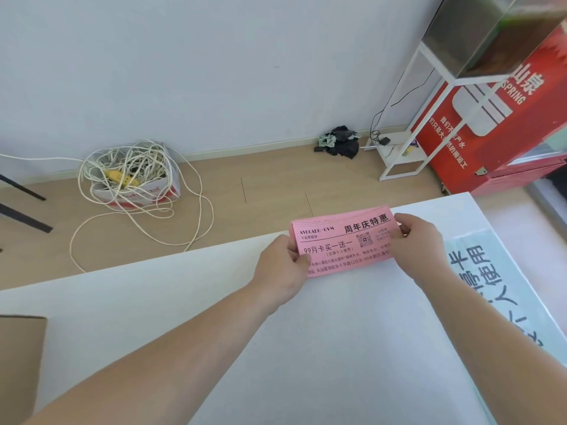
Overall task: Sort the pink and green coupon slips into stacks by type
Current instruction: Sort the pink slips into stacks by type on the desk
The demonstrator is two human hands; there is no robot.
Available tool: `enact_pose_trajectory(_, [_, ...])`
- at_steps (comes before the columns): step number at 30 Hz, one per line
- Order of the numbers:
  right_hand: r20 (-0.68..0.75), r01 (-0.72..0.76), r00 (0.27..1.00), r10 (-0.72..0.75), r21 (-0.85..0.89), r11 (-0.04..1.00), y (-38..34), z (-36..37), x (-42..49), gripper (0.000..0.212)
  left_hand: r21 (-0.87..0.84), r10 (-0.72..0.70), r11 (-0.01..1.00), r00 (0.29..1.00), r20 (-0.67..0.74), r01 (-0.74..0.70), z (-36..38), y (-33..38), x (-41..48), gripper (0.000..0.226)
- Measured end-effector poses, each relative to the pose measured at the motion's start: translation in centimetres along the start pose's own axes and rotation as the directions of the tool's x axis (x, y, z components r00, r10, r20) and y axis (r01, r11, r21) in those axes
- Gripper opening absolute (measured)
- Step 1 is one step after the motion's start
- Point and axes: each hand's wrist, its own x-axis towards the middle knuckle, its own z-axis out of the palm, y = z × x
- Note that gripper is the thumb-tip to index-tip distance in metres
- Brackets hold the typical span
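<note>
— Forearms point(159, 348) reach in from the near edge. What is the grip?
— Both hands grasp one stack of pink slips point(343, 243). Left hand point(283, 265) pinches the left short end with the thumb on top. Right hand point(418, 240) pinches the right short end.
— Where is it?
— At the far edge of the white surface point(214, 302), toward the far right corner. Lifted or resting: cannot tell.
— Long axis?
— Left to right, from hand to hand, with the right end tipped slightly farther away. Neither hand is nearer; each owns an end.
— Any green slips?
— None made out. A pale printed sheet point(491, 271) lies along the right edge, just beside the right hand. Bare surface lies on the near side of the stack, a likely set-down spot.
</note>
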Motion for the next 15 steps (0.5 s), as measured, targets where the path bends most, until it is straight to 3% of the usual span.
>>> enact_pose_trajectory(2, [-0.001,-0.045,0.999,0.045,0.0,0.999,0.9,0.3,0.3,0.036,0.042,0.012,0.999,0.999,-0.043,-0.01,-0.4,-0.3,0.2,0.024])
enact_pose_trajectory(4, [0.041,-0.044,0.998,0.046,-0.068,0.997,1.9,0.2,0.6,0.061,0.185,0.064,0.982,0.993,-0.095,-0.046,-1.2,-0.8,0.0,0.04])
enact_pose_trajectory(7, [0.187,0.014,0.982,0.023,-0.191,0.981,2.2,-1.1,0.9,0.101,0.443,0.231,0.876,0.972,-0.036,-0.191,-1.6,-1.6,-0.7,0.063])
enact_pose_trajectory(9, [0.306,0.073,0.952,0.015,-0.275,0.959,2.0,-1.6,1.0,0.12,0.519,0.301,0.814,0.954,0.008,-0.261,-1.3,-1.6,-0.8,0.075])
enact_pose_trajectory(12, [0.363,0.14,0.932,0.005,-0.37,0.918,1.8,-1.2,0.7,0.128,0.542,0.309,0.795,0.951,0.024,-0.272,-0.3,-0.9,-0.6,0.08])
enact_pose_trajectory(15, [0.331,0.16,0.943,-0.033,-0.363,0.918,1.6,-0.5,0.5,0.118,0.562,0.32,0.778,0.947,0.033,-0.283,0.7,-0.6,-0.2,0.077])
